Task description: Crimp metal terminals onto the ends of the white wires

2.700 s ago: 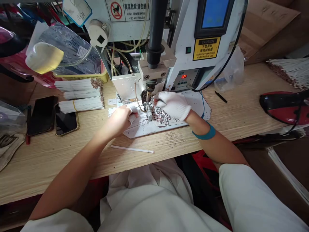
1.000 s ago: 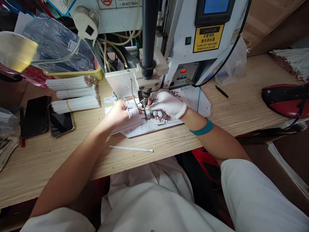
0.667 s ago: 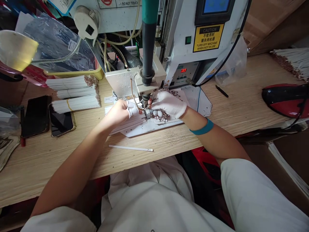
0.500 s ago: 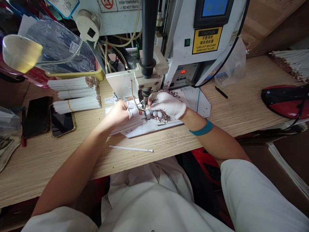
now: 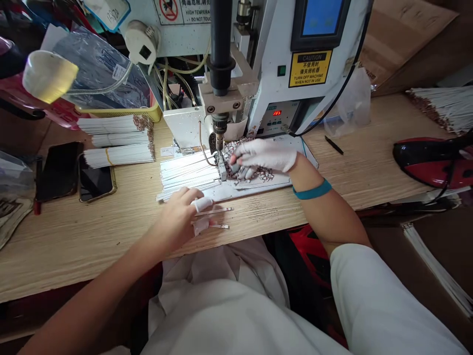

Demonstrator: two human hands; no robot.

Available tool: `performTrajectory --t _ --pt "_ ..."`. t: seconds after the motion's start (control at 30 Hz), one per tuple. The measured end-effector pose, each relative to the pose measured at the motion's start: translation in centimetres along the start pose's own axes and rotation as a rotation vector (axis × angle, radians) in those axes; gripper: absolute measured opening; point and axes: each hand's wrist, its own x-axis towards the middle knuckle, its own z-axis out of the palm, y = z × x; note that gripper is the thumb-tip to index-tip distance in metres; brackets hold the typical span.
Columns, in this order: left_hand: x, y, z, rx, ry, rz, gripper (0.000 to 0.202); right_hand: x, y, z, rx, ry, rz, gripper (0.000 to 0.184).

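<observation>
My left hand (image 5: 181, 217), bare with taped fingertips, lies near the table's front edge, its fingers pinched on a thin white strip (image 5: 218, 210); a second strip (image 5: 219, 226) lies just under it. My right hand (image 5: 266, 155), in a white glove, rests on a pile of small patterned pieces (image 5: 260, 173) on the white work plate (image 5: 258, 185), its fingers curled over them. The machine's press head (image 5: 219, 125) stands above the plate, left of my right hand. A fan of white strips (image 5: 186, 173) lies on the plate's left side.
Bundles of white strips (image 5: 118, 143) and two dark phones (image 5: 76, 172) lie on the left of the wooden table (image 5: 92, 231). A lamp (image 5: 50, 76) hangs at the upper left. A red and black object (image 5: 428, 158) and more strips (image 5: 439, 106) sit at the right.
My left hand has drawn back from under the press head to the table's front edge with a strip in it. My right hand has shifted slightly right over the small pieces.
</observation>
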Motion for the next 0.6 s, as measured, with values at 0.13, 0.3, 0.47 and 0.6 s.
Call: performTrajectory --t 0.13,0.3,0.47,0.6 --pt "-2.3 0.1 3.4 0.122 0.175 0.032 0.019 0.4 0.3 -0.9 -0.058 0.300 -0.184 0.016" --pt "-1.7 0.4 3.8 0.194 0.328 -0.011 0.016 0.1 0.1 -0.8 -0.470 0.451 -0.267 0.016" --pt "1.2 -1.8 1.0 0.278 0.321 -0.061 0.021 0.4 0.3 0.8 -0.758 0.336 -0.377 0.014" --pt "3.9 -3.9 0.0 0.202 0.180 -0.045 0.026 1.6 1.0 1.9 -0.844 0.408 -0.407 0.017"
